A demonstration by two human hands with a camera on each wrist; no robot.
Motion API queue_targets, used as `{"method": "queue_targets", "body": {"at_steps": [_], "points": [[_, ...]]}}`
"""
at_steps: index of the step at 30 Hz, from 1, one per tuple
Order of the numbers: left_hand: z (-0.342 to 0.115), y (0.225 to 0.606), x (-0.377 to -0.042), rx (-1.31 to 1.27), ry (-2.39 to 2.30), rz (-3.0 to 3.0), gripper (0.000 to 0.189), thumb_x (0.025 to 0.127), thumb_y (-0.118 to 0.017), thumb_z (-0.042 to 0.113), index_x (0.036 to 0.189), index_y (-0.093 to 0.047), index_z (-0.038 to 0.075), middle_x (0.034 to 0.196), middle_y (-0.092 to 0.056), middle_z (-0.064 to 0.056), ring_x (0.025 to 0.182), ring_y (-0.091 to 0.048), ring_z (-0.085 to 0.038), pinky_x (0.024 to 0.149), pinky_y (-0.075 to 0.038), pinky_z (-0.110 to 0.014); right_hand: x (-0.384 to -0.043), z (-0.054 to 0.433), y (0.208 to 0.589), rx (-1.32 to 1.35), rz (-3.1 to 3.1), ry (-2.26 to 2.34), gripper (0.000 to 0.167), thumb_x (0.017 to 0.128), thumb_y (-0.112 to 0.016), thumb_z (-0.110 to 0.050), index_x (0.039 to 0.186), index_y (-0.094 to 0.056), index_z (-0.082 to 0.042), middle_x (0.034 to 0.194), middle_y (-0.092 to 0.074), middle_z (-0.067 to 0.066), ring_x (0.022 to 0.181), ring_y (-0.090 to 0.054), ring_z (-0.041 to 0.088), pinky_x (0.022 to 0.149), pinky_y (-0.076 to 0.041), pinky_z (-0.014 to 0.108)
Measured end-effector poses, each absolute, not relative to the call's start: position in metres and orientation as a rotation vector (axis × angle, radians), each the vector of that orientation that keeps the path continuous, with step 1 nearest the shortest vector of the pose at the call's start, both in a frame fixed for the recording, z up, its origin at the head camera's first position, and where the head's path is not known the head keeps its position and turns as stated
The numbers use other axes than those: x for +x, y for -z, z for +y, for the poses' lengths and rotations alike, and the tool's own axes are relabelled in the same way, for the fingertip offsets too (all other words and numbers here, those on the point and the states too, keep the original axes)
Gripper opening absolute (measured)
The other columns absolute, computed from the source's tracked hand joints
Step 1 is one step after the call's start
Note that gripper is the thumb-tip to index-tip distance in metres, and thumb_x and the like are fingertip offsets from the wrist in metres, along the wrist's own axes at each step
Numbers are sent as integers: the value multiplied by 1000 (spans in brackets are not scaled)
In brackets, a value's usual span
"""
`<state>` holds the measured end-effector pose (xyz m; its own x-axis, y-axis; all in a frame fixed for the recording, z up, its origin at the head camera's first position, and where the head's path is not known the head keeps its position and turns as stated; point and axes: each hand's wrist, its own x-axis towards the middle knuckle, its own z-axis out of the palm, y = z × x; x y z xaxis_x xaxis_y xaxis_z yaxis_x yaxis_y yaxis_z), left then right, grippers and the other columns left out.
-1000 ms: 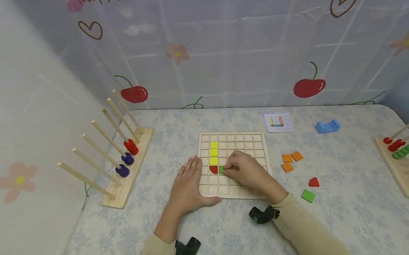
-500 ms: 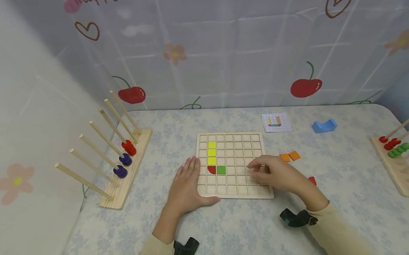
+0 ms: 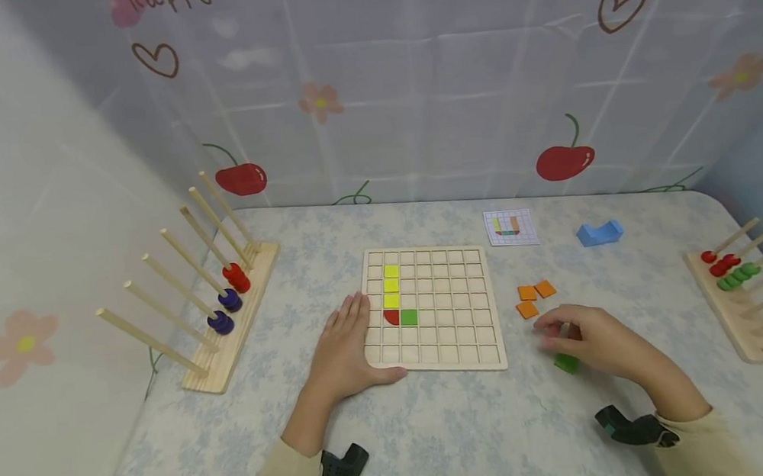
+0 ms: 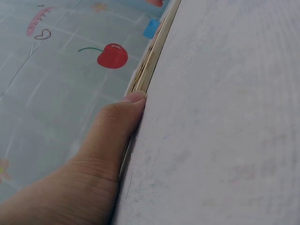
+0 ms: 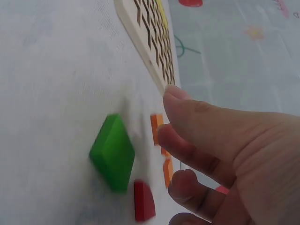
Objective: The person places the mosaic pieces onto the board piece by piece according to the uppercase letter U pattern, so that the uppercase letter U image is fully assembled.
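My left hand [image 3: 342, 349] rests flat along the left edge of a wooden grid board [image 3: 459, 330], its thumb against the front edge. On the board, yellow square tiles [image 3: 391, 285] form a column above a red quarter-circle tile [image 3: 392, 317], with a green square tile [image 3: 409, 317] to the red one's right. Right of the board, my right hand [image 3: 594, 336] hovers with loosely bent fingers, holding nothing. Beneath it lies another green tile [image 5: 115, 154], beside a red quarter-circle tile [image 5: 143, 201] that the hand hides in the head view.
Three orange tiles [image 3: 527, 293] lie right of the board. Behind them are a printed pattern card [image 3: 511, 228] and a blue curved block [image 3: 599, 233]. Wooden peg racks with coloured beads stand at left [image 3: 250, 308] and right [image 3: 733, 311]. A printed curtain [image 3: 424, 111] closes off the back.
My right hand has let go of the green tile on the board and moved right, off the board, to above the loose green tile. My left hand has stayed on the board's edge.
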<state>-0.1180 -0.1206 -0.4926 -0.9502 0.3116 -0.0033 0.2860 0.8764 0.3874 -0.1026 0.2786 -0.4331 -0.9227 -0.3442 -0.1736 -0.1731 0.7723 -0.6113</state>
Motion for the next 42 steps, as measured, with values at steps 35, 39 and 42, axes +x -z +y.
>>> {"method": "queue_targets", "body": {"at_steps": [35,39,42], "points": [[-122,493,-118,473,-624,2976,139,61,-69,84,160,-9,7,168,-8,-7,157,-4,-21,127,-13,-45,-85,291,436,-442,2681,837,22,83,-80,-20,102,-70,-24,100,-65,-9,84,-53,2,69,-48,21],[-122,493,-118,471,-615,2973,139,61,-69,84,160,-9,7,168,-8,-7,156,-4,-20,127,-12,-44,-87,287,436,-407,2658,864,18,85,-78,-22,100,-67,-26,97,-66,-11,86,-56,2,71,-49,22],[-122,493,-118,470,-620,2969,138,61,-69,83,160,-9,7,168,-8,-6,156,-4,-20,127,-12,-44,-91,284,436,-374,2658,887,17,86,-78,-22,97,-65,-23,87,-63,-7,76,-52,5,64,-45,22]]}}
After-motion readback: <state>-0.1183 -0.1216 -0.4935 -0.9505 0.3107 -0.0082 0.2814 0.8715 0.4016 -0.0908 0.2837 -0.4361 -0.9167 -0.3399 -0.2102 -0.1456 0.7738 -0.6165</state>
